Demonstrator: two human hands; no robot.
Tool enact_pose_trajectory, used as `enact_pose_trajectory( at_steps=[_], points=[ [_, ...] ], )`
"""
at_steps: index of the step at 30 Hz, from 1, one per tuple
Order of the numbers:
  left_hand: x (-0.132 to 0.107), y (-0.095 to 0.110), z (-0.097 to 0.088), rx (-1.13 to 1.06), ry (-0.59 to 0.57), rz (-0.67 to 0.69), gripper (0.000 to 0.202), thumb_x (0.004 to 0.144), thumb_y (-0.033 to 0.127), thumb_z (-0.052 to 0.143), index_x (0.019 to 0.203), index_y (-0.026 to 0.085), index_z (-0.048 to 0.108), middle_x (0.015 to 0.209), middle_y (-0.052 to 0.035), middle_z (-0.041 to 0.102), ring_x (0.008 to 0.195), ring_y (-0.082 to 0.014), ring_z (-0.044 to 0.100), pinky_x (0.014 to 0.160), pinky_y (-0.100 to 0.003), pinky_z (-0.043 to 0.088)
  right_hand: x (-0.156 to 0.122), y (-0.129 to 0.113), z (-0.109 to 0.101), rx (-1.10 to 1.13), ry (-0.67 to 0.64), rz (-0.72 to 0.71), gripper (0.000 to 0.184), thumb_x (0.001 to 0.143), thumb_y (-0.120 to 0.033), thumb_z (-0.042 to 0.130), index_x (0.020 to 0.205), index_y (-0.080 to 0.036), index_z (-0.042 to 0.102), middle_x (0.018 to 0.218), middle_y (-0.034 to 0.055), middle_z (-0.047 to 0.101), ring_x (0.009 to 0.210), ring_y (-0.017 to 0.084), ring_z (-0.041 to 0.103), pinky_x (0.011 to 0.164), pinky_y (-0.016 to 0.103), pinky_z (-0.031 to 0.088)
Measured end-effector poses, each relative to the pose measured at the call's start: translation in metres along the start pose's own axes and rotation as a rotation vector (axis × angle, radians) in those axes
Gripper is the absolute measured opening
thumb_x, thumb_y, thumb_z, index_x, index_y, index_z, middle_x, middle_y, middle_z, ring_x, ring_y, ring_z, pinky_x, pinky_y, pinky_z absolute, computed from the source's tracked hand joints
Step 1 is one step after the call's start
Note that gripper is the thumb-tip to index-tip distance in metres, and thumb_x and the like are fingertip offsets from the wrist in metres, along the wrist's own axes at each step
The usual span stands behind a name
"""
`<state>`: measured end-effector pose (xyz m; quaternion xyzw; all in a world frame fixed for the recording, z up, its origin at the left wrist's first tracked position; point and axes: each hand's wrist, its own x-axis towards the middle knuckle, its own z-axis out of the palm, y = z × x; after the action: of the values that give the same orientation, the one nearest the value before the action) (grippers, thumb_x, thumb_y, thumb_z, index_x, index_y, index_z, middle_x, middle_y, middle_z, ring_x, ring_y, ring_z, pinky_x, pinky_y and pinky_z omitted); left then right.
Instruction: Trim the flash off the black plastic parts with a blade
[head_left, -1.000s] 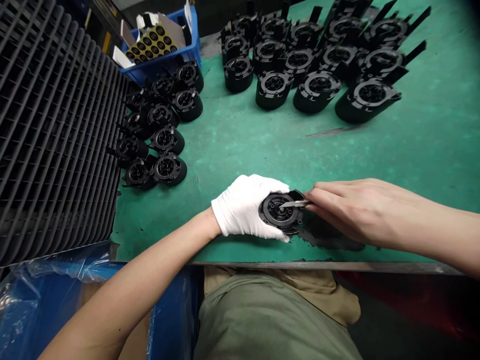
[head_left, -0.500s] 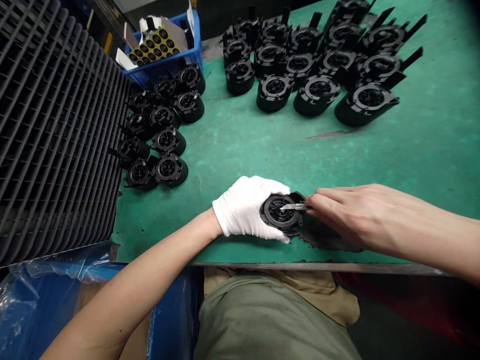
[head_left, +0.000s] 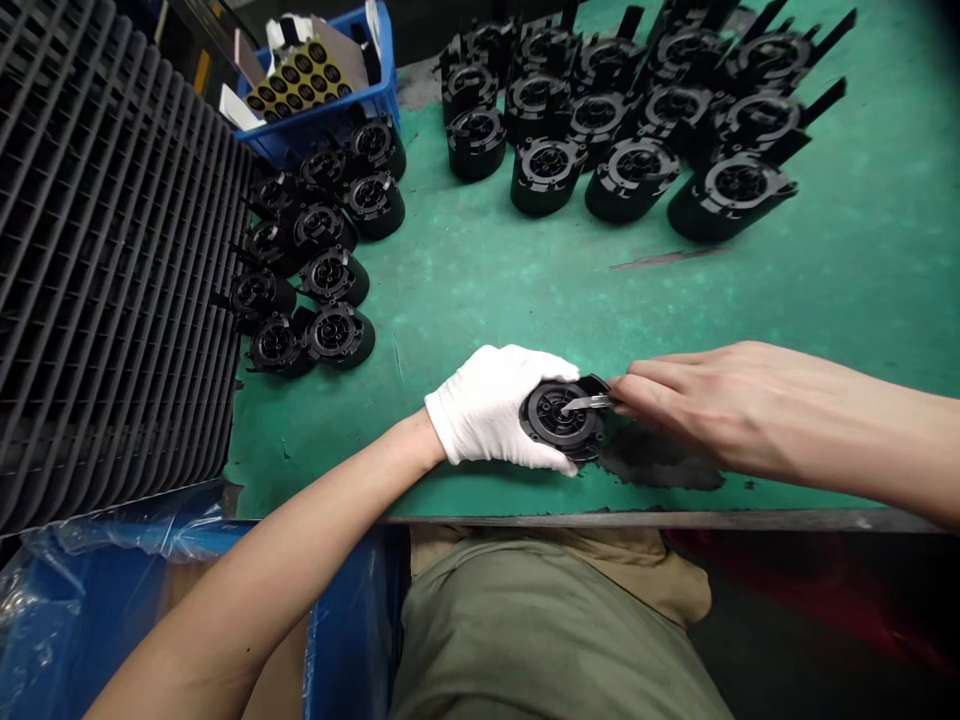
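In a white glove, my left hand [head_left: 501,408] wraps round the left side of a black round plastic housing [head_left: 551,425] near the front edge of the green table. The housing's ribbed face is turned up. My bare right hand [head_left: 686,400] is closed on a utility knife [head_left: 589,403], whose handle is mostly hidden in the fingers. Its blade reaches over the housing from the right, with the tip near the centre of the ribbed face. I cannot tell whether the tip touches the plastic.
Similar black housings stand in groups at the left [head_left: 336,335] and at the back right [head_left: 547,175]. A blue bin [head_left: 322,125] holds a sheet of round black stickers [head_left: 300,80]. Stacked dark grid racks [head_left: 112,270] rise along the left. Plastic film lines a blue container below.
My right hand and the knife have risen slightly and tilted, the blade tip staying over the housing's centre. My left hand keeps its hold. The whole view has shifted a little.
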<state>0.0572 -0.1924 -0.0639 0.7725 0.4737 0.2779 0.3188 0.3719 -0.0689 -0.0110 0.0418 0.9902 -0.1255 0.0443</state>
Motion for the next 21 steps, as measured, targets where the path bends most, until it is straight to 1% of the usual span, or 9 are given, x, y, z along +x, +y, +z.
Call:
enact_pose_trajectory(
  at_steps=[2,4,7,10,13,15,17,19,21],
  points=[
    [-0.001,-0.001,0.001,-0.005,0.009,0.001,0.106,0.077,0.099,0.109,0.149,0.025,0.089,0.144,-0.0174,0.098,0.137,-0.0481,0.096,0.123,-0.059,0.077,0.001,-0.003,-0.006,-0.010,-0.004,-0.002,0.032,0.118,-0.006,0.039,0.105,-0.032,0.051,0.086,0.0000,0.060,0.061,0.022,0.045,0.065,0.043,0.029],
    [-0.001,-0.001,0.002,-0.008,0.007,-0.006,0.105,0.077,0.099,0.110,0.150,0.026,0.088,0.144,-0.0170,0.098,0.137,-0.0477,0.096,0.123,-0.058,0.077,0.002,-0.008,-0.012,-0.011,-0.031,0.007,0.032,0.114,-0.003,0.042,0.108,-0.031,0.057,0.088,0.0016,0.064,0.065,0.023,0.053,0.066,0.042,0.033],
    [-0.002,-0.002,0.001,-0.016,-0.002,-0.017,0.105,0.076,0.097,0.112,0.150,0.027,0.088,0.144,-0.0159,0.098,0.138,-0.0466,0.097,0.125,-0.057,0.076,0.002,-0.018,-0.018,0.016,-0.056,0.024,0.031,0.114,-0.004,0.046,0.110,-0.030,0.062,0.090,0.0023,0.069,0.070,0.023,0.061,0.066,0.040,0.039],
    [-0.001,-0.002,0.000,-0.026,-0.002,-0.017,0.104,0.077,0.096,0.112,0.149,0.026,0.088,0.146,-0.0163,0.098,0.138,-0.0466,0.096,0.127,-0.058,0.076,-0.001,-0.026,-0.019,0.056,-0.017,0.077,0.032,0.116,-0.006,0.045,0.105,-0.030,0.062,0.088,0.0020,0.069,0.066,0.022,0.060,0.064,0.039,0.040],
    [-0.001,0.000,0.000,-0.038,-0.018,-0.029,0.103,0.076,0.095,0.113,0.149,0.027,0.088,0.147,-0.0160,0.098,0.139,-0.0466,0.096,0.125,-0.058,0.076,-0.006,-0.036,-0.018,0.100,0.036,0.159,0.034,0.125,-0.017,0.042,0.103,-0.028,0.066,0.088,0.0044,0.072,0.067,0.022,0.063,0.065,0.040,0.042],
    [-0.003,0.002,0.003,-0.038,-0.013,-0.044,0.104,0.076,0.096,0.113,0.149,0.027,0.087,0.146,-0.0160,0.098,0.139,-0.0470,0.096,0.126,-0.060,0.076,-0.010,-0.045,-0.016,0.086,0.112,0.217,0.036,0.132,-0.031,0.042,0.113,-0.026,0.073,0.092,0.0063,0.076,0.071,0.024,0.070,0.066,0.042,0.046],
    [-0.009,0.004,0.010,-0.010,0.046,-0.066,0.108,0.076,0.099,0.112,0.150,0.025,0.085,0.147,-0.0189,0.097,0.143,-0.0488,0.094,0.129,-0.063,0.075,-0.014,-0.057,-0.011,0.032,0.196,0.274,0.040,0.135,-0.041,0.042,0.128,-0.023,0.078,0.097,0.0072,0.081,0.074,0.025,0.076,0.066,0.042,0.048],
    [-0.015,0.005,0.018,0.035,0.121,-0.084,0.115,0.074,0.102,0.111,0.151,0.022,0.083,0.151,-0.0234,0.094,0.146,-0.0509,0.092,0.131,-0.067,0.074,-0.017,-0.068,-0.005,-0.023,0.232,0.320,0.042,0.137,-0.043,0.042,0.131,-0.023,0.078,0.099,0.0072,0.083,0.074,0.026,0.078,0.064,0.042,0.049],
    [-0.019,0.003,0.024,0.060,0.153,-0.075,0.121,0.071,0.105,0.110,0.152,0.020,0.082,0.153,-0.0262,0.092,0.146,-0.0521,0.091,0.130,-0.069,0.073,-0.019,-0.077,0.001,-0.051,0.218,0.355,0.044,0.137,-0.043,0.040,0.129,-0.024,0.078,0.101,0.0076,0.084,0.072,0.026,0.078,0.062,0.042,0.048]
  ],
)
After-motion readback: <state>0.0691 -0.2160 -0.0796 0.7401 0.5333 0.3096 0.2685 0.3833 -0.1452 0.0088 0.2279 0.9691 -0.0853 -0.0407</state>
